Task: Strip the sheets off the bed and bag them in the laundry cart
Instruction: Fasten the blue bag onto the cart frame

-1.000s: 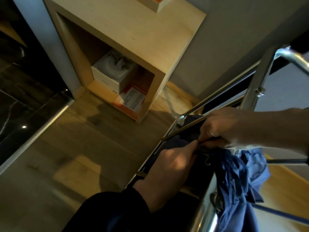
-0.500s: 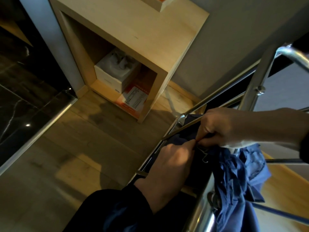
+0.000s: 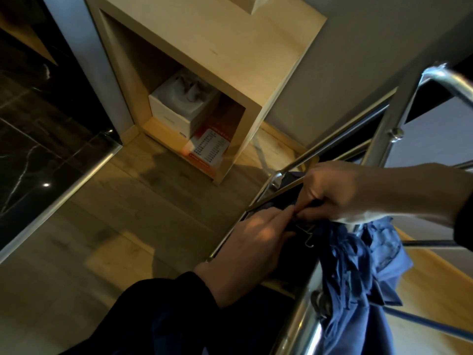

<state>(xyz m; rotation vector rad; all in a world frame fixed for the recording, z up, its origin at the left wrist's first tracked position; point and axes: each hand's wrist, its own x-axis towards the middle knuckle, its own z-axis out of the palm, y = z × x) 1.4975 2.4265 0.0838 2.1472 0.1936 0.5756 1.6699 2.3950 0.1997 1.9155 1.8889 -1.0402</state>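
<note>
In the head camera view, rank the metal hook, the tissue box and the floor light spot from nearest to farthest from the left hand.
1. Metal hook, just right of the left hand.
2. Tissue box, in the shelf above.
3. Light spot, far left on the dark floor.

Left hand (image 3: 258,242) fingertips slid closer to right hand (image 3: 340,190); metal hook (image 3: 305,235) now exposed below.
</note>
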